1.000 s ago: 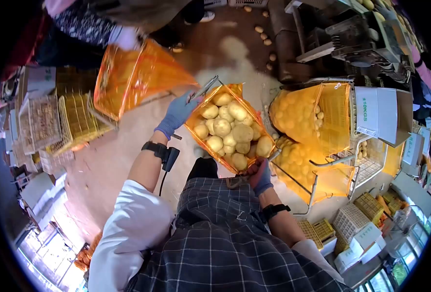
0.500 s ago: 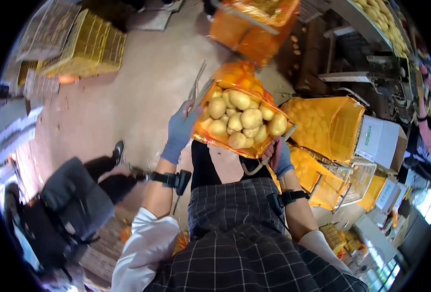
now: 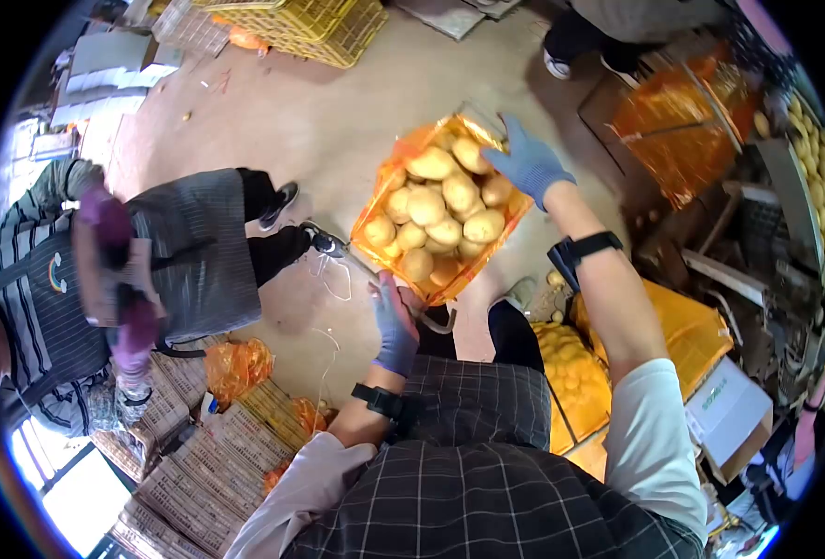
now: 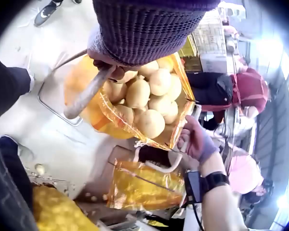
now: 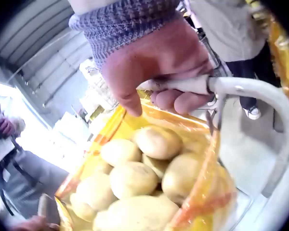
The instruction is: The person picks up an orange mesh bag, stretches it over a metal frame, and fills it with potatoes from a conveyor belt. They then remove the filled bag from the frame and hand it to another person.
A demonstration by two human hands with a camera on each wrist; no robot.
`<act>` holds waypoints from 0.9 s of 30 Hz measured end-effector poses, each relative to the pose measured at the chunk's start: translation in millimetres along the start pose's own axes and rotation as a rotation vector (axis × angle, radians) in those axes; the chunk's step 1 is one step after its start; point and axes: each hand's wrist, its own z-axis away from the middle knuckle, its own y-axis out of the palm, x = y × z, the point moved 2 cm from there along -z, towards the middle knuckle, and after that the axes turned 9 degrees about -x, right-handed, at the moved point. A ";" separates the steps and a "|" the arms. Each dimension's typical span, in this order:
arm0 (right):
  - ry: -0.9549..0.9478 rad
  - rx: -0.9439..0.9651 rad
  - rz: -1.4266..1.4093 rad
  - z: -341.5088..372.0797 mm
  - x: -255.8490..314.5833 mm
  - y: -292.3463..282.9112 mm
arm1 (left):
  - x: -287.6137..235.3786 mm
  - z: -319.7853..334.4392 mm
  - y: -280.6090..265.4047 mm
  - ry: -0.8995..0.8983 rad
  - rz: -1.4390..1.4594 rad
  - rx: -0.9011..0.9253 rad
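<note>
An orange mesh sack (image 3: 395, 179) full of potatoes (image 3: 426, 205) hangs with its mouth spread on a metal frame. My gloved left hand (image 3: 395, 328) grips the frame's near handle (image 4: 89, 94), at the sack's lower left in the head view. Across the sack's far right edge, my right hand (image 3: 531, 162) curls its fingers round the other handle (image 5: 250, 89), as the right wrist view shows. Potatoes (image 5: 134, 179) fill the mouth between both hands. The sack's underside is hidden in the head view.
At left stands a person in a dark apron (image 3: 203, 252), shoes near the sack. Yellow crates (image 3: 324, 28) lie at the top, flattened crates (image 3: 203, 466) lower left. Filled sacks (image 3: 571, 373) and a white box (image 3: 724, 410) stand lower right; another framed orange sack (image 3: 682, 130) is upper right.
The head view has swung round, bringing the aproned person in at left. The sack has turned: my right hand is now at its far side, my left at its near side. Both keep their grip.
</note>
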 end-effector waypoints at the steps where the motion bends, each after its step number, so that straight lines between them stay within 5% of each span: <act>1: -0.119 -0.088 0.096 -18.3 12.3 11.3 | -3.3 -20.1 -0.6 0.039 0.003 -0.010; 3: -0.207 -0.169 0.214 -46.8 43.2 31.2 | -18.1 -54.6 4.5 0.117 0.009 -0.030; 7: -0.197 -0.143 0.154 -106.4 59.0 43.1 | -45.5 -94.8 -2.2 -0.061 0.062 0.089; 11: -0.143 -0.017 -0.202 -108.6 8.9 16.6 | -73.1 -42.2 21.5 -0.048 -0.066 0.165; 13: -0.205 -0.192 -0.100 -72.4 -23.2 -13.6 | -51.8 -17.9 6.6 -0.072 -0.063 0.115; 15: 0.235 -0.017 -0.696 -30.4 -76.7 4.2 | -12.0 -1.9 -8.8 -0.286 -0.007 0.207; 17: 0.614 0.218 -1.188 9.8 -91.2 15.2 | 20.8 2.4 -11.7 -0.198 -0.291 0.515; 20: 0.491 0.222 -1.453 5.6 -76.1 25.8 | 25.1 0.4 27.5 -0.030 -0.218 0.369; 23: 0.464 0.402 -1.116 -12.8 -83.1 34.3 | 22.6 -7.0 24.0 -0.074 -0.371 0.404; 24: 0.487 0.280 -0.995 -15.4 -87.1 38.9 | 27.6 -12.6 17.9 -0.072 -0.433 0.400; 27: 0.108 0.148 -0.260 -22.6 -81.8 15.7 | 26.0 -19.5 2.4 0.183 -1.022 0.446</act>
